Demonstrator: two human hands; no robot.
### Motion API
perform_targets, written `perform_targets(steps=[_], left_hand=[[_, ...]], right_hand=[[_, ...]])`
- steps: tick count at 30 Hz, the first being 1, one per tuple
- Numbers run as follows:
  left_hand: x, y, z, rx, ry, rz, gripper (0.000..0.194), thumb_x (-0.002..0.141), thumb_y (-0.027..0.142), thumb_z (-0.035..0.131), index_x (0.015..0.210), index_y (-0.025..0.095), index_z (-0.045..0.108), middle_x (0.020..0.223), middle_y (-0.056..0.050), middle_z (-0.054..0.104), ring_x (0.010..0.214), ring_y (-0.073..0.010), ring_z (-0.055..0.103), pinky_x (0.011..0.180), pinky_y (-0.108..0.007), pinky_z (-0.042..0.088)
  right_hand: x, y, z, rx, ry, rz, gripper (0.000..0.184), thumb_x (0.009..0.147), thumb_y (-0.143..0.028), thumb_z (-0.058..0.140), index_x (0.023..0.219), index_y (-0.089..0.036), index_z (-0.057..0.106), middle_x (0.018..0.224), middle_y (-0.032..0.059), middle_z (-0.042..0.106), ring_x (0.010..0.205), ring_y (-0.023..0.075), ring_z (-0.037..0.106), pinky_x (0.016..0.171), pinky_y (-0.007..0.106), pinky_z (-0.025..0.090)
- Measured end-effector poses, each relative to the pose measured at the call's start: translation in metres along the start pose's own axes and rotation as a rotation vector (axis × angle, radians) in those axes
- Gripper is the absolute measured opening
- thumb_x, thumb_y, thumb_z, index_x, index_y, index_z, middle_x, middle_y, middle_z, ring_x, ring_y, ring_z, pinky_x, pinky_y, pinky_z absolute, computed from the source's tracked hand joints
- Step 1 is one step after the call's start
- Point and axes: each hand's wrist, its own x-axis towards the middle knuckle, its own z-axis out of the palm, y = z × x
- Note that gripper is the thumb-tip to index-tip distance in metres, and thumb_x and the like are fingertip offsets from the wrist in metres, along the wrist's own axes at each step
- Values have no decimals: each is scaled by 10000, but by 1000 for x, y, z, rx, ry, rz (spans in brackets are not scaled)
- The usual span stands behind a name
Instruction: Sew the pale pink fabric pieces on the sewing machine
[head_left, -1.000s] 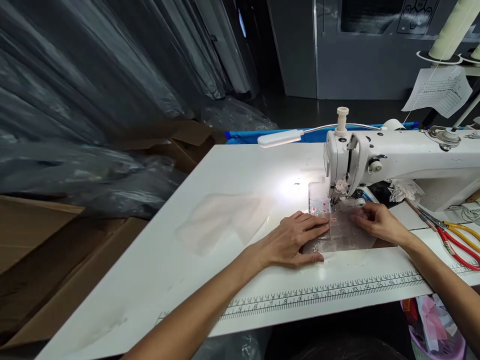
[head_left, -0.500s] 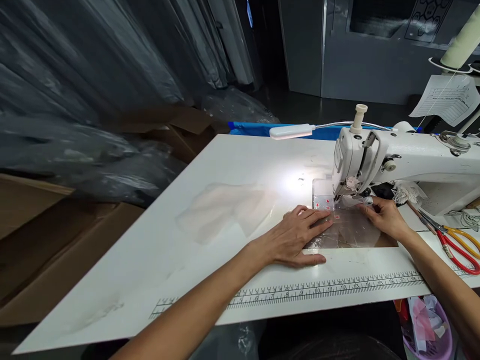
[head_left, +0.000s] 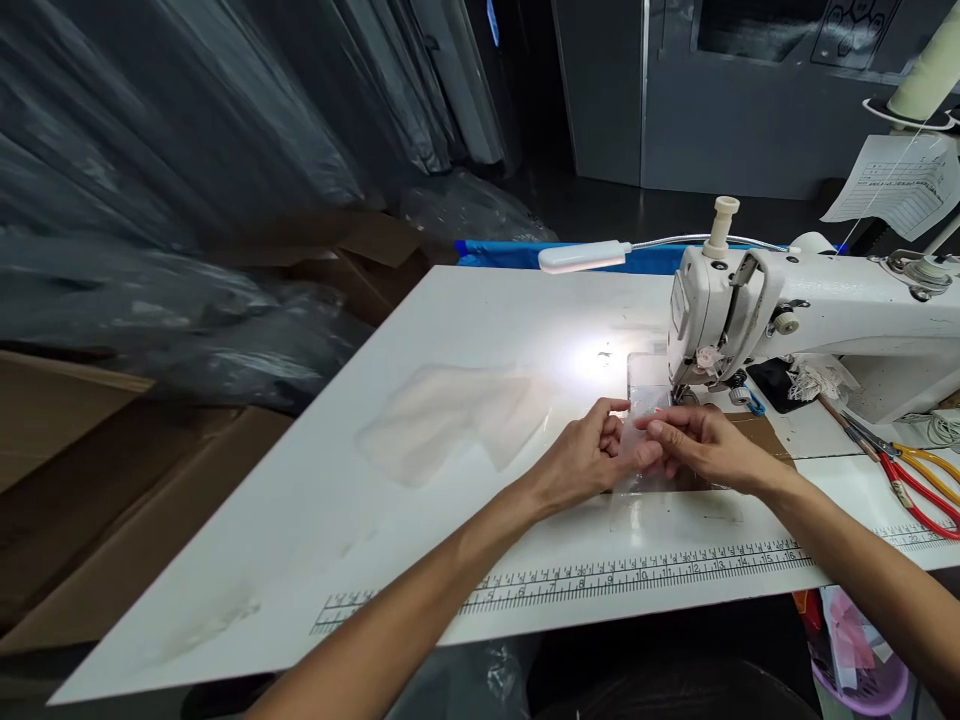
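A thin, see-through piece of sheer material (head_left: 628, 462) is held up between my two hands, just in front of the presser foot of the white sewing machine (head_left: 806, 300). My left hand (head_left: 589, 452) is closed on its left side, thumb pointing right. Close beside it, my right hand (head_left: 701, 445) pinches the piece with thumb and forefinger. The fingertips nearly meet and hide part of the material. Under the hands are the machine's bed plate and a brown strip (head_left: 761, 437). Another sheer, pale piece (head_left: 454, 420) lies flat on the white table (head_left: 315, 530) to the left.
Red-handled scissors (head_left: 904, 490) and yellow-handled scissors (head_left: 926, 460) lie at the right. A printed ruler (head_left: 570, 588) runs along the front edge. A lamp (head_left: 585, 257) stands out over the back. Cardboard boxes (head_left: 150, 500) are at the left; a purple basket (head_left: 874, 690) sits below.
My right hand has moved left from beside the presser foot to meet my left hand. My left hand has gone from lying flat to gripping, and the sheer piece is now lifted off the bed.
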Motion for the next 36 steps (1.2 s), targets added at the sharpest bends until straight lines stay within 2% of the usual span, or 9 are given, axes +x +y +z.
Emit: perform_targets(steps=[2,6,10,13,16,20,27,31,36], left_hand=[[1,1,-2,61,15,-60,556,757,474,705,1192,189,509,702,23,660,610,-185,643,533,-277,477],[0,4,-5,133,-25,-90,418,781,329,646,1160,196,530,690,38,663,524,-161,620,528,-281,472],[1,3,2,123,5,-96,451,785,321,661,1194,203,512,689,57,653,467,-138,596,513,-277,485],[5,2,8,99,77,-110,579,792,375,696,1285,191,454,685,60,645,464,-136,596,492,-278,499],[9,1,8,31,139,-171,657,787,404,721,1322,175,418,739,35,664,543,-162,650,512,-301,543],[14,0,6,-81,206,-225,562,785,290,705,1267,168,444,762,29,660,642,-166,682,568,-308,591],[13,-6,0,52,193,-134,594,750,356,715,1262,175,474,700,48,666,545,-147,629,560,-298,525],[11,-10,-4,184,186,-80,613,760,368,686,1301,185,461,688,53,650,593,-159,639,575,-296,494],[14,-15,-7,80,167,-147,614,746,315,672,1299,181,440,739,45,641,599,-147,627,580,-292,499]], right_hand=[[-3,8,-10,-104,17,-48,374,958,-506,502,1016,-174,667,857,54,680,735,162,653,654,287,551],[-13,29,-30,-625,188,-237,339,1001,-359,439,1178,-172,660,989,106,675,872,220,651,799,388,559],[-14,40,-31,-973,39,-481,380,1006,-273,394,1318,-197,598,1084,146,578,983,241,591,840,423,549],[-9,42,-31,-1105,31,-462,391,995,-241,391,1337,-196,576,1098,152,543,942,238,575,785,414,559],[-5,45,-32,-1099,64,-429,383,988,-242,411,1334,-201,571,1099,141,548,906,230,576,792,417,563],[-6,49,-32,-1041,125,-446,370,986,-231,409,1302,-193,597,1080,134,566,942,240,577,807,414,564],[-8,53,-30,-1032,102,-484,364,990,-223,410,1302,-243,596,1089,118,551,973,232,552,838,414,543],[-7,45,-29,-1081,83,-380,371,990,-239,397,1310,-205,580,1078,138,564,959,253,566,824,423,537],[-8,40,-36,-927,98,-276,414,1029,-347,355,1373,-193,525,1070,125,620,876,227,612,786,392,550]])
